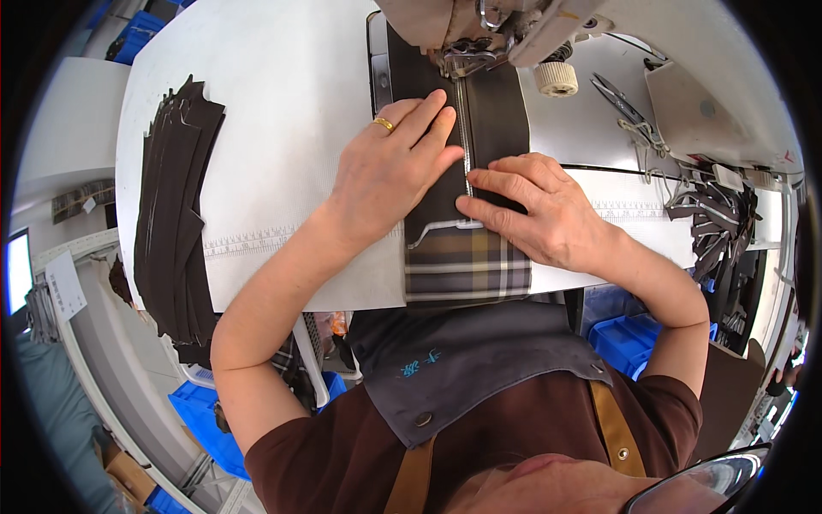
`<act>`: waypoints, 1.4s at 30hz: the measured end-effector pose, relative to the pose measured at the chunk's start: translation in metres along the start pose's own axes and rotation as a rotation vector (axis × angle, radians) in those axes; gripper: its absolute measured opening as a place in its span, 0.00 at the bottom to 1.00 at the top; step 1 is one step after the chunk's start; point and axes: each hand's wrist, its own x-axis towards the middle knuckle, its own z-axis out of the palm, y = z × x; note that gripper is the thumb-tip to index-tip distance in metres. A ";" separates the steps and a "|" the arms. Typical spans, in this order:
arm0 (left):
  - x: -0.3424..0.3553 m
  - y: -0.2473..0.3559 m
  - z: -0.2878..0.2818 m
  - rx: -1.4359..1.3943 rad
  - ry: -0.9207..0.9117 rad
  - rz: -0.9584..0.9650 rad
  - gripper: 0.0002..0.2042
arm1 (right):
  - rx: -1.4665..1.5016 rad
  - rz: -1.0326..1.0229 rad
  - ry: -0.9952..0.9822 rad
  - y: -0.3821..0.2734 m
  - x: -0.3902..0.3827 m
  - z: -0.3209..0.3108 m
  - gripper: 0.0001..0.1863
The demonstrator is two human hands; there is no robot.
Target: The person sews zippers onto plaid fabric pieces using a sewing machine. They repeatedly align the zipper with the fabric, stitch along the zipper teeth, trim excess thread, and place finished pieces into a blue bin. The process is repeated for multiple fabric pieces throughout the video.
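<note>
A dark brown fabric piece (499, 111) runs under the sewing machine's presser foot (467, 63). Down its middle lies a zipper (465, 128) with silvery teeth. Plaid fabric (467, 274) continues toward me, crossed by a pale curved strip at the seam. My left hand (381, 163) lies flat on the dark fabric left of the zipper, fingers stretched toward the presser foot and thumb near the teeth. On the other side, my right hand (544, 201) rests with slightly bent, parted fingers, its fingertips touching the lower zipper. The cloth under both palms is hidden.
Dark cut fabric strips (175, 223) are stacked on the white table (282, 111) at left. Scissors (621, 96) lie right of the machine head. A bundle of dark, pale-edged strips (715, 214) hangs at the right edge. Blue bins (621, 338) stand below the table.
</note>
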 end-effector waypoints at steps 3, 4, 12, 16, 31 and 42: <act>0.003 0.006 -0.003 -0.056 -0.005 -0.081 0.20 | -0.021 -0.004 0.035 0.007 0.005 0.001 0.21; 0.003 0.006 -0.002 -0.051 -0.007 -0.075 0.19 | -0.028 -0.004 0.040 0.010 0.007 0.001 0.21; 0.005 0.001 0.000 0.007 0.016 -0.027 0.18 | -0.019 -0.024 0.089 0.037 0.022 0.003 0.20; 0.007 0.000 -0.003 -0.080 0.010 -0.055 0.16 | -0.001 -0.018 0.094 0.050 0.028 0.005 0.18; 0.012 -0.015 0.005 -0.121 0.090 -0.091 0.10 | 1.290 1.024 0.262 0.048 0.042 -0.016 0.15; 0.027 -0.024 0.000 -0.117 0.047 -0.106 0.07 | -0.045 0.239 0.219 0.060 0.044 0.008 0.10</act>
